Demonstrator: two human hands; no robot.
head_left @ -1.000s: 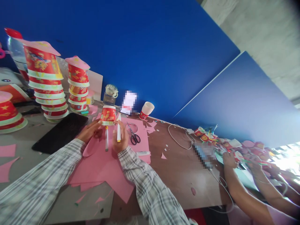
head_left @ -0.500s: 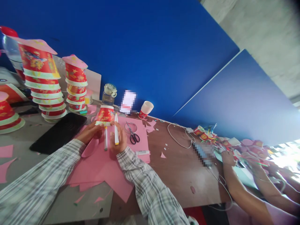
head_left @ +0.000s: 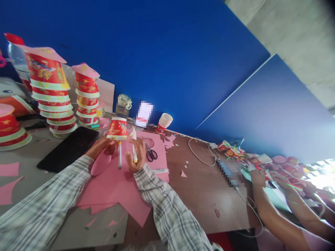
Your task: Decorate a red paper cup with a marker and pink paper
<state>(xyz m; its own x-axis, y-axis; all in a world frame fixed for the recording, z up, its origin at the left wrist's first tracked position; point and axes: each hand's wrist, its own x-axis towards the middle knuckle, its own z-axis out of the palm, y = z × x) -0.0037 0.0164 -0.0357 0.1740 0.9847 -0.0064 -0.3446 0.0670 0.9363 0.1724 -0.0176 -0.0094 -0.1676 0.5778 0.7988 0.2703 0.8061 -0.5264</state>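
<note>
My left hand (head_left: pixel 103 145) grips the lower rim of a red patterned paper cup (head_left: pixel 117 129), its wide end down. In my right hand (head_left: pixel 137 154) a white marker (head_left: pixel 134 148) with yellow ends rests between the fingers, the thumb apart from it. A second white marker (head_left: pixel 119 156) with a yellow tip shows between the hands, below the cup; I cannot tell whether it lies on the paper. Pink paper sheets (head_left: pixel 112 190) are under both hands, and a pink oval piece (head_left: pixel 101 164) is beside my left wrist. Scissors (head_left: pixel 151 152) lie right of my right hand.
Two towers of red cups with pink tops, a tall one (head_left: pixel 53 94) and a smaller one (head_left: pixel 87 97), stand left. A black tablet-like slab (head_left: pixel 68 150), glass jar (head_left: pixel 123 106), upright cup (head_left: pixel 164 122) and white cable (head_left: pixel 201 162) are around. Another person's arms (head_left: pixel 272 209) are at right.
My right hand has moved slightly right, away from the cup, with its thumb and fingers spreading and the marker still in it. My left hand keeps the cup in place. The view has shifted slightly.
</note>
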